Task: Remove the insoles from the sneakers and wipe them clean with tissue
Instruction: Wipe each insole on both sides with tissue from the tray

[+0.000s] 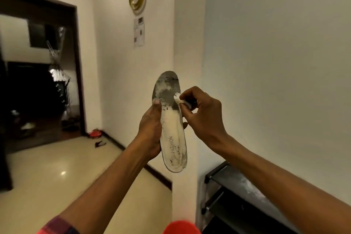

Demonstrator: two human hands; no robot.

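A worn white insole (171,133) with a grey, stained toe end and the word FASHION printed on it is held upright in front of me. My left hand (151,133) grips its left edge, thumb pressed on the grey part. My right hand (201,115) pinches a small wad of white tissue (180,100) against the insole's right edge, near the line between grey and white. No sneakers are in view.
A black shoe rack (228,192) stands low at the right against the wall. A white wall corner (187,43) rises directly behind the insole. A dark doorway (43,74) opens at the left, small items lie on the floor (57,173), and a red round object (181,227) sits at the bottom edge.
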